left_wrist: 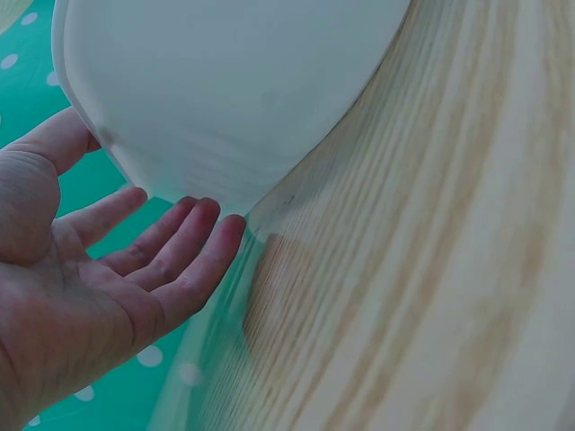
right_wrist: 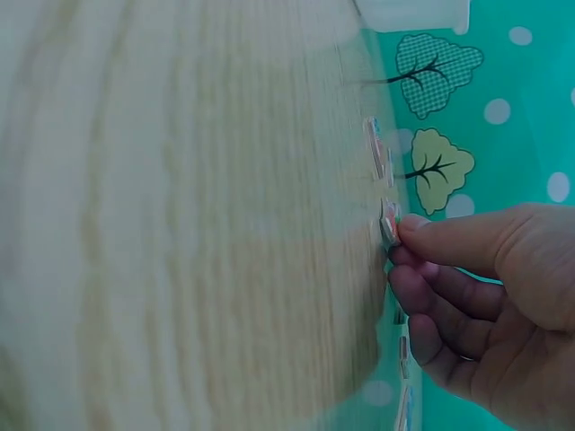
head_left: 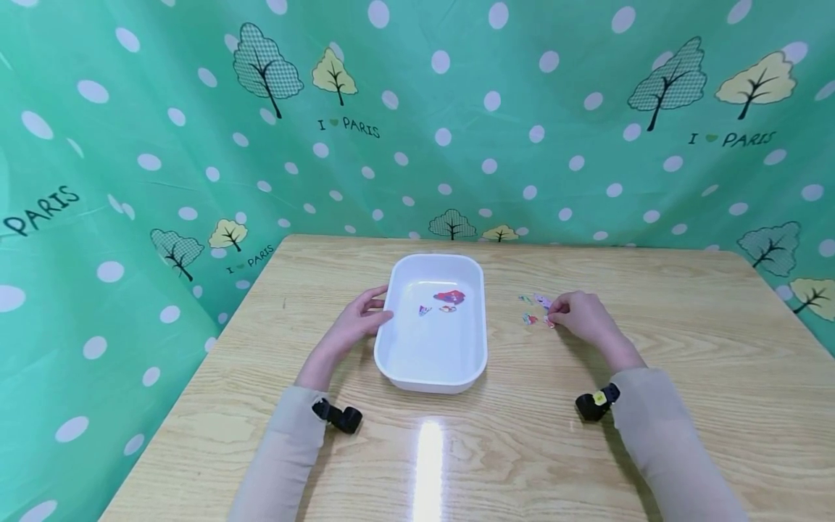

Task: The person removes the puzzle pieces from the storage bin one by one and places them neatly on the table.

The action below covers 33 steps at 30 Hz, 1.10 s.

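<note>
R hand (head_left: pixel 583 317), mid-right of head view, has a narrow grip, thumb + fingertips pinching 1 small printed cutout (right_wrist: pixel 390 222), w/ the white tray (head_left: pixel 430 354) to its left at approx. same height in frame, long axis running top to bottom. L hand (head_left: pixel 354 320) is nearer the tray, loosely spread along its left side, thumb at rim. Count: 1 tray, 3 inside cutouts (head_left: pixel 449 296), approx. 4 on desk (head_left: pixel 522 428) by R fingertips, incl. pinched 1; some poss. hidden.
</note>
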Available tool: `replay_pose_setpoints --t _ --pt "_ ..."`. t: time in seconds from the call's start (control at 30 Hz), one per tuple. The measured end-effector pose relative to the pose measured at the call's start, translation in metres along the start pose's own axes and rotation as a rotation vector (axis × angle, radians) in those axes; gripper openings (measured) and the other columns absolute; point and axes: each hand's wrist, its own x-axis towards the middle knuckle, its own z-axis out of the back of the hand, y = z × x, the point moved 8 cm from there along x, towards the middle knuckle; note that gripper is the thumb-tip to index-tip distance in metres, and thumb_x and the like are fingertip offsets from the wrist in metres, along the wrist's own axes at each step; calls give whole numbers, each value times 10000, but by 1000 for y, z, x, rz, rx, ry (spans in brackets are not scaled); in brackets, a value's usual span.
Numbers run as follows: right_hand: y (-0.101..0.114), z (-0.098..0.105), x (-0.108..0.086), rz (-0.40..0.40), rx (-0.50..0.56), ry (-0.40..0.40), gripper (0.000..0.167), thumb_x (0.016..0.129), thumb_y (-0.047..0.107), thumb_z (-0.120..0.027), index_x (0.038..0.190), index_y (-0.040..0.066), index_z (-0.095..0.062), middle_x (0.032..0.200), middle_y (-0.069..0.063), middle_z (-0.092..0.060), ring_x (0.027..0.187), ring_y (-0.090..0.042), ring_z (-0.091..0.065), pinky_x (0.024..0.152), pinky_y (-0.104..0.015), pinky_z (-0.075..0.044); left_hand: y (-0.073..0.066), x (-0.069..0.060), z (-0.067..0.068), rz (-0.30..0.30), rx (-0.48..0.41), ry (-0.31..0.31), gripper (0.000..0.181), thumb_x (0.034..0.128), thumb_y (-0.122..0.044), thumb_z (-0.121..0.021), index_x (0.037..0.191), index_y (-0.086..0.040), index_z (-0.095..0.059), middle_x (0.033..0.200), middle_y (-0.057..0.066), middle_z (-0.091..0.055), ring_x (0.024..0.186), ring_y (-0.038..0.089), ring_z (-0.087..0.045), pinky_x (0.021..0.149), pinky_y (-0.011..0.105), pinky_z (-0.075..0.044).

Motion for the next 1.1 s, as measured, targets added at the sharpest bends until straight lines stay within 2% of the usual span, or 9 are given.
replay_pose_setpoints --t 0.07,0.3,0.4,0.53,0.63,0.77,1.1 --pt "0 0 0 -1 -1 -1 108 846 123 -607 824 30 -659 754 -59 -631 685 -166 -524 599 -261 -405 -3 -2 0 3 5 3 590 893 -128 -553 1417 -81 -286 1314 241 -419 1158 351 -482 860 356 -505" --pt "6 3 1 -10 2 -6 133 859 144 -589 864 28 -655 787 -73 -632 706 -179 -525 612 -277 -422 18 12 5 -5 -12 -6 599 885 -177 -581 1416 -142 -306 1311 206 -432 1151 323 -491 847 344 -510" --pt "14 3 2 1 -6 -9 159 863 181 -591 902 42 -656 808 -59 -638 701 -167 -518 598 -268 -418 20 13 6 -11 -5 -16 594 878 -189 -589 1408 -155 -323 1296 194 -447 1132 305 -500 838 336 -515" --pt "29 1 4 21 20 4 195 873 199 -572 954 38 -648 777 -66 -627 631 -153 -520 542 -264 -413 21 13 5 -12 -11 -19 587 870 -189 -598 1398 -168 -342 1277 179 -462 1119 299 -505 833 341 -517" --pt "43 1 7 51 31 -3 210 880 187 -560 975 23 -649 806 -88 -618 635 -155 -541 552 -275 -440 21 13 6 -11 -5 -25 587 869 -197 -598 1397 -175 -342 1275 169 -463 1121 293 -507 833 341 -517" --pt "64 2 13 98 3 -24 215 884 180 -568 999 22 -655 922 -106 -612 709 -163 -571 612 -290 -484 21 13 7 -16 2 -27 593 871 -203 -596 1402 -166 -333 1279 176 -459 1124 300 -504 836 341 -517" --pt "106 -1 19 164 -13 -48 202 882 185 -575 1014 54 -655 924 -80 -622 830 -213 -568 708 -341 -504 21 13 5 -13 -16 -5 618 880 -204 -592 1421 -151 -296 1318 201 -422 1154 322 -486 850 342 -510"
